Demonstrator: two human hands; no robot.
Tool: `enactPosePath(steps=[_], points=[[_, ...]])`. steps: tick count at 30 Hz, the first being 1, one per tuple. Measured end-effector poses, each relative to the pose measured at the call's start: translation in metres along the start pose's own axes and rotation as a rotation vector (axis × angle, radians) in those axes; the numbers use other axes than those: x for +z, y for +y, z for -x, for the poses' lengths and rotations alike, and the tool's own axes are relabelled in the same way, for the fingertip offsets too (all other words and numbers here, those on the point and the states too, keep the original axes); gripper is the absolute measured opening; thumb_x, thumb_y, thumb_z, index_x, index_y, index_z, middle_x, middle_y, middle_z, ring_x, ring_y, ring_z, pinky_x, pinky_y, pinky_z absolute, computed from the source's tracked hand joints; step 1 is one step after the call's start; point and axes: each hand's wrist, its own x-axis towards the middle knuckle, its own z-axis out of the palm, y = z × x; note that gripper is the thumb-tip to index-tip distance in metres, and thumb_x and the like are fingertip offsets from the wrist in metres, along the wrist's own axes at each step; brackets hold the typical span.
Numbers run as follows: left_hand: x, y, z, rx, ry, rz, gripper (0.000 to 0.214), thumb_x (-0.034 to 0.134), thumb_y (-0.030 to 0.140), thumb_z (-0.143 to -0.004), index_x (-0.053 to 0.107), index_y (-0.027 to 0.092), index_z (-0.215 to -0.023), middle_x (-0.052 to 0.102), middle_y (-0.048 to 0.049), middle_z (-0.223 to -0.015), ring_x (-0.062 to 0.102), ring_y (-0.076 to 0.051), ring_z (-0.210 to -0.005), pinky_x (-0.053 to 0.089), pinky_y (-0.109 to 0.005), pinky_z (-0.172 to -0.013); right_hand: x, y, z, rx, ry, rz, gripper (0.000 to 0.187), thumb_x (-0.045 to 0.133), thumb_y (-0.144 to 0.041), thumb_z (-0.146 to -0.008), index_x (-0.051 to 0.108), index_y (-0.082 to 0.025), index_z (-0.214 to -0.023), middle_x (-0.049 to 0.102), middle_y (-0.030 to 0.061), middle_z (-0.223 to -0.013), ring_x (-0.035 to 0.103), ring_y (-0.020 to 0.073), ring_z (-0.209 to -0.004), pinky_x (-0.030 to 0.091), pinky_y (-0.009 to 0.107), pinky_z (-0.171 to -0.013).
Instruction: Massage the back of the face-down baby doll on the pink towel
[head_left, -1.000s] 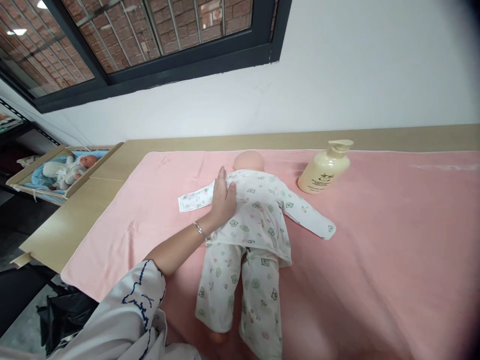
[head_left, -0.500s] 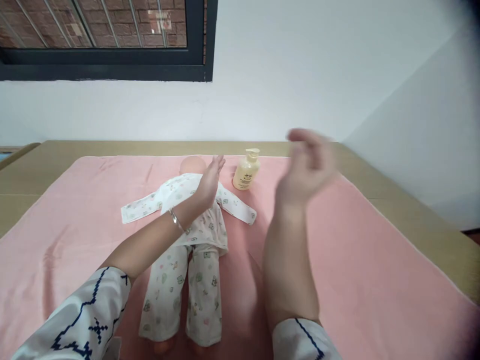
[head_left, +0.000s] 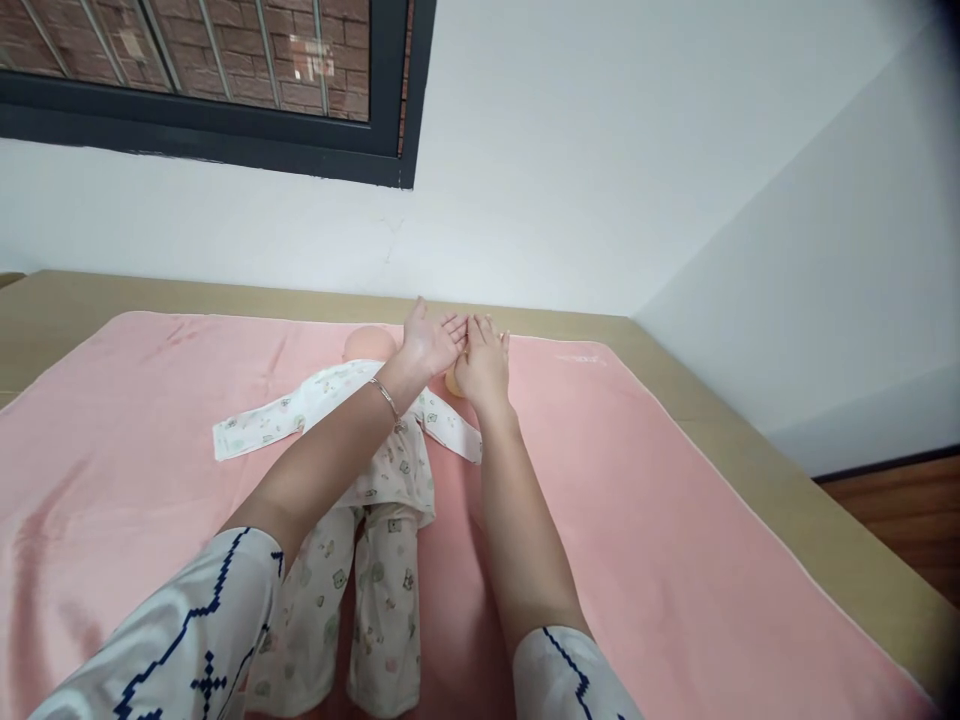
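Note:
A baby doll in white printed pyjamas lies face down on a pink towel, its bald head toward the wall. My left hand is raised palm up above the doll's shoulders, fingers spread. My right hand is stretched out flat beside it, fingertips near those of the left, and covers most of a cream pump bottle standing behind it. Neither hand holds anything that I can see.
The towel covers a tan table set against a white wall. A dark-framed window is at the upper left. Wooden floor shows past the table's right edge.
My left hand has lifted off the doll's back and turned palm up. My right hand came into view and settled over the pump bottle. The view has swung to the right.

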Motion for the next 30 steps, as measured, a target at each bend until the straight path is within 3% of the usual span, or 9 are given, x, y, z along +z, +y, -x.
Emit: enactPosePath(steps=[4,10,14,18,20,23,26,28,30], points=[[-0.008,0.003,0.023,0.022,0.005,-0.071,0.083,0.022,0.059,-0.100,0.020,0.001,-0.159,0.032,-0.0203,-0.165,0.038,-0.024,-0.152,0.037,-0.032,-0.123,0.001,-0.001,0.002,0.000,0.028,-0.003,0.061,0.036,-0.014,-0.089,0.044,-0.004,-0.149,0.043,0.0182,-0.159,0.030,0.0310,-0.152,0.019,0.062,-0.126],[-0.029,0.021,0.097,0.016,-0.013,-0.177,0.080,0.025,0.059,-0.099,0.033,0.004,-0.156,0.043,-0.0216,-0.159,0.048,-0.027,-0.146,0.044,-0.037,-0.119,0.006,-0.003,0.006,-0.018,0.046,0.019,0.056,0.041,-0.018,-0.089,0.052,-0.008,-0.143,0.042,0.0192,-0.159,0.031,0.0351,-0.152,0.024,0.064,-0.123],[-0.037,0.042,0.140,0.007,0.036,-0.198,0.073,0.026,0.056,-0.099,0.039,0.009,-0.154,0.046,-0.0190,-0.157,0.049,-0.027,-0.145,0.041,-0.040,-0.122,0.006,0.003,0.002,-0.025,0.026,-0.025,0.036,0.048,-0.021,-0.086,0.073,-0.013,-0.110,0.040,0.0184,-0.161,0.028,0.0358,-0.154,0.019,0.069,-0.123],[-0.044,0.056,0.164,-0.036,0.102,-0.192,0.067,0.029,0.048,-0.098,0.044,0.009,-0.150,0.049,-0.0198,-0.155,0.048,-0.028,-0.145,0.038,-0.044,-0.124,-0.001,0.006,-0.004,0.019,0.068,-0.168,0.038,0.049,-0.025,-0.085,0.073,-0.016,-0.112,0.049,0.0179,-0.155,0.037,0.0327,-0.150,0.013,0.068,-0.124],[-0.046,0.057,0.170,-0.061,0.126,-0.210,0.065,0.030,0.045,-0.098,0.044,0.007,-0.149,0.049,-0.0208,-0.155,0.050,-0.029,-0.144,0.038,-0.044,-0.124,-0.005,-0.008,0.000,0.026,0.141,-0.239,0.038,0.050,-0.027,-0.084,0.073,-0.015,-0.112,0.053,0.0188,-0.151,0.040,0.0317,-0.149,0.009,0.066,-0.126],[-0.046,0.054,0.175,-0.008,0.146,-0.281,0.066,0.029,0.047,-0.099,0.042,0.008,-0.151,0.044,-0.0189,-0.159,0.044,-0.027,-0.148,0.030,-0.043,-0.129,-0.006,-0.054,0.019,-0.028,0.231,-0.389,0.036,0.045,-0.032,-0.094,0.073,-0.017,-0.111,0.058,0.0175,-0.147,0.047,0.0281,-0.145,0.011,0.061,-0.128],[-0.042,0.052,0.181,0.168,0.081,-0.334,0.065,0.022,0.046,-0.101,0.037,0.011,-0.155,0.037,-0.0122,-0.164,0.030,-0.023,-0.156,0.022,-0.041,-0.132,-0.003,-0.113,0.053,-0.283,0.055,-0.463,0.051,0.032,-0.042,-0.104,0.052,-0.021,-0.146,0.043,0.0127,-0.160,0.031,0.0246,-0.154,0.012,0.061,-0.128],[-0.040,0.058,0.187,0.248,0.025,-0.344,0.067,0.015,0.047,-0.102,0.034,0.012,-0.157,0.037,-0.0105,-0.164,0.027,-0.024,-0.157,0.024,-0.042,-0.132,-0.004,-0.147,0.081,-0.452,-0.030,-0.460,0.062,0.026,-0.044,-0.106,0.018,-0.023,-0.163,0.016,0.0084,-0.171,0.005,0.0246,-0.160,0.011,0.063,-0.129],[-0.041,0.068,0.194,0.295,0.006,-0.375,0.071,0.011,0.053,-0.102,0.032,0.014,-0.158,0.041,-0.0107,-0.162,0.029,-0.025,-0.156,0.026,-0.045,-0.131,-0.009,-0.170,0.109,-0.581,-0.064,-0.489,0.070,0.024,-0.041,-0.106,-0.008,-0.020,-0.164,-0.009,0.0065,-0.172,-0.006,0.0272,-0.159,0.015,0.062,-0.129]])
